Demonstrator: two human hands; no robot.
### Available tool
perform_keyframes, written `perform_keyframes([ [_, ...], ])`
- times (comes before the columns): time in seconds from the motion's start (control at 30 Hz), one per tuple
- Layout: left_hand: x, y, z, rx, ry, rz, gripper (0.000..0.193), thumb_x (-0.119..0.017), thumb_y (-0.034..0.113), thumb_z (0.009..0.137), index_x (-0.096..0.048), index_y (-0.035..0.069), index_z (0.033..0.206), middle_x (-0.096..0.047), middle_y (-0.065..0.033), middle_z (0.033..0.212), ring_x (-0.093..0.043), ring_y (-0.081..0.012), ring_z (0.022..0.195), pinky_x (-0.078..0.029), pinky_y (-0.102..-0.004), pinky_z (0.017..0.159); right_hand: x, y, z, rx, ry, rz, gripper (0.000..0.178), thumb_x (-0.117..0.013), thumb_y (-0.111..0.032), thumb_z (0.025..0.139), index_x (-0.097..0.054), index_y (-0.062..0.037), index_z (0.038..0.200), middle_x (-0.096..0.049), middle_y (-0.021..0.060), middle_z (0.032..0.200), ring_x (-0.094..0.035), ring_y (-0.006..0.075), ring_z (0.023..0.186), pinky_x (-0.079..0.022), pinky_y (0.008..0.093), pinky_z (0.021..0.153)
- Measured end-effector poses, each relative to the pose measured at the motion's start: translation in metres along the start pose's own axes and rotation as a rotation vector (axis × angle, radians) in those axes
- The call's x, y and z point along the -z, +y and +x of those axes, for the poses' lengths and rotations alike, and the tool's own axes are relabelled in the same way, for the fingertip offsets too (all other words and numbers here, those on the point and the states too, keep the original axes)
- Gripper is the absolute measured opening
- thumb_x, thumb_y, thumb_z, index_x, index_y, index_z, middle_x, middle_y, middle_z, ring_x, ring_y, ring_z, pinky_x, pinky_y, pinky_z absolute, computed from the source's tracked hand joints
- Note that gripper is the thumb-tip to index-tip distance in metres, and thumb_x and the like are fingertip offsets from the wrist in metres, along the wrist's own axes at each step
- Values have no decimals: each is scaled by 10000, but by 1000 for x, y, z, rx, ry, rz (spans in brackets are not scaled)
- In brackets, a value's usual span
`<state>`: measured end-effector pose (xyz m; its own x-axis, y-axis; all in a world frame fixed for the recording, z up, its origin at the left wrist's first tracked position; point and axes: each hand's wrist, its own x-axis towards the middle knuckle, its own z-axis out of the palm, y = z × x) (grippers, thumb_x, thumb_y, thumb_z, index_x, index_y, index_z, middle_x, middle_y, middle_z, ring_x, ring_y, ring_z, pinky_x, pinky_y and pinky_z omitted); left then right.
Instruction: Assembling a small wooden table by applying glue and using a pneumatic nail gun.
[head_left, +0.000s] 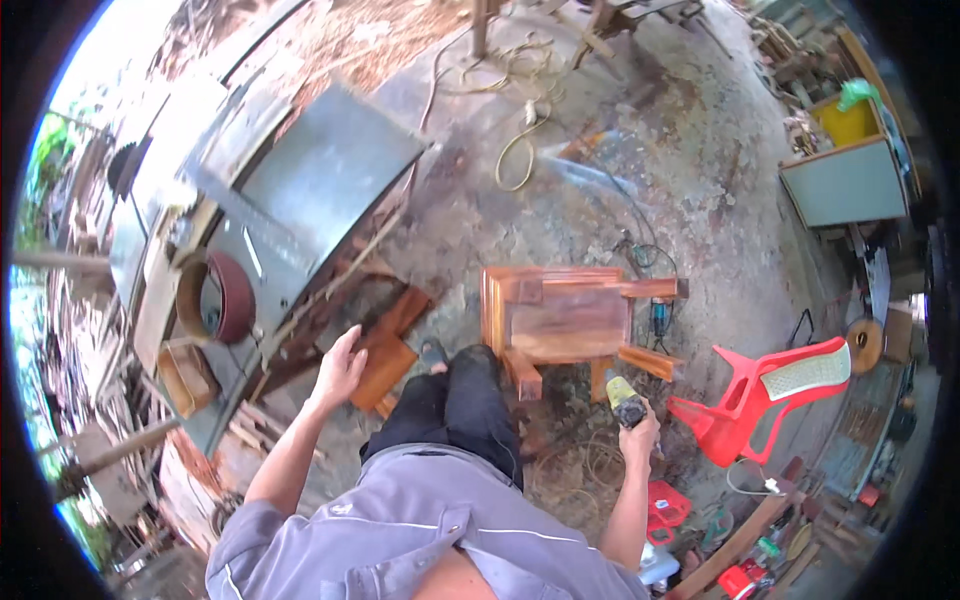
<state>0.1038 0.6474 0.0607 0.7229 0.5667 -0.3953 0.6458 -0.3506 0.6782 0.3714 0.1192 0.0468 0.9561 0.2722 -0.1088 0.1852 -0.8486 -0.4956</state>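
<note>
My left hand (342, 375) is held out with its fingers apart and nothing in it. Just beyond it lies a reddish-brown wooden piece (388, 360), partly hidden by the hand and my leg. My right hand (642, 436) is wrapped round a yellow-green and black power tool (624, 400), which looks like a cordless drill. The tool's front end is close to the legs of a varnished wooden stool or small chair (568, 322) tipped over on the floor. Whether the tool touches the wood, I cannot tell.
To the left stands a metal-topped workbench (325, 165) bearing a dark red abrasive roll (235, 295). A red plastic chair (735, 405) lies at the right. A corded tool (659, 316) rests behind the wooden stool. Cable loops (515, 165) and a red case (668, 508) are on the floor.
</note>
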Motion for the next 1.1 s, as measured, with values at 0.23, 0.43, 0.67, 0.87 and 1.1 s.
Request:
perform_keyframes([
  [0.23, 56, 88, 138, -378, 8, 291, 619, -637, 95, 959, -413, -9, 1527, -363, -263, 1597, -354, -436, 1483, -314, -461, 1218, -53, -50, 81, -18, 214, 155, 401, -683, 56, 770, -685, 13, 1169, -725, 207, 1118, -687, 376, 1110, -519, 428, 988],
  [0.43, 74, 144, 420, -613, -57, 579, 616, -629, 147, 994, -397, 9, 1548, -353, -273, 1600, -285, -467, 1507, -260, -517, 1232, -123, -82, 202, -242, 153, 178, 494, -707, 96, 710, -687, -31, 1187, -721, 209, 1104, -677, 415, 1053, -543, 460, 922],
  [0.67, 57, 76, 582, -297, -751, 1231, 492, -475, 319, 1063, -515, 41, 1466, -519, -185, 1508, -395, -434, 1439, -275, -520, 1216, -154, -127, 317, -423, -147, 286, 643, -699, 64, 685, -616, -62, 1310, -674, 175, 1236, -586, 391, 1188, -418, 488, 1048],
  [0.87, 62, 36, 639, -493, -1277, 1119, 451, -478, 244, 1021, -566, 56, 1422, -583, -172, 1458, -501, -393, 1385, -327, -546, 1192, -119, -189, 347, -443, 134, 319, 659, -700, 11, 663, -622, -75, 1312, -665, 182, 1226, -568, 380, 1218, -390, 486, 1097],
  [1.1, -80, 168, 865, -466, -1213, 910, 386, -550, 294, 989, -620, 27, 1261, -690, -216, 1126, -669, -395, 987, -539, -526, 839, -93, -239, 388, -718, 832, 779, 611, -745, -74, 754, -627, -50, 1353, -695, 167, 1236, -634, 340, 1191, -448, 415, 1061],
])
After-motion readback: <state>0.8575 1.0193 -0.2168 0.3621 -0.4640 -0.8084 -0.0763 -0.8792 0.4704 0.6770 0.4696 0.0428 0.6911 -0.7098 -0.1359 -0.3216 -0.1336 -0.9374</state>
